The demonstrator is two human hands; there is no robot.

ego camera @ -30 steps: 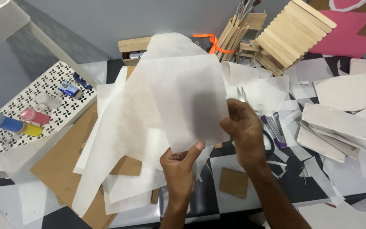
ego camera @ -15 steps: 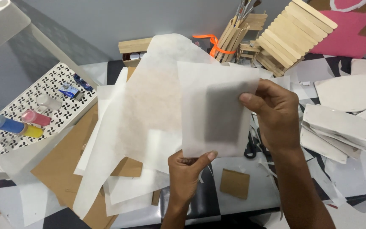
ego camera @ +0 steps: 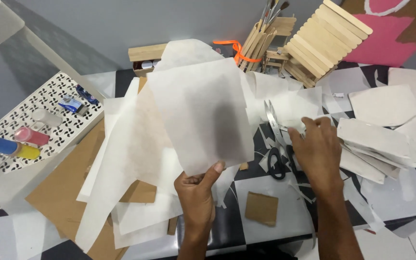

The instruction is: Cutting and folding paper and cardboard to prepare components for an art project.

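The left hand [ego camera: 197, 192] pinches the lower edge of a translucent white paper sheet [ego camera: 201, 113], thumb on the near face and the other fingers hidden behind it; the sheet stands up from those fingers, tilted, its top reaching well above them. Behind and to the left of the pinch lie more loose white sheets [ego camera: 121, 159] over brown cardboard [ego camera: 63, 192]. The right hand [ego camera: 316, 151] rests palm down, fingers [ego camera: 309, 126] loosely spread and lying on paper scraps; whether they grip anything cannot be told. Just left of those fingertips lie scissors [ego camera: 274, 139], blades pointing away, black handles nearer the wrist. Right of the fingers sits a stack of cut white pieces [ego camera: 376, 139]. Between the two wrists a small cardboard square [ego camera: 262, 208] lies flat. Beyond the right fingers stand a craft-stick panel [ego camera: 326, 36] and a brush holder [ego camera: 261, 38]; far left of the left hand, a perforated white tray [ego camera: 20, 103] carries paint tubes
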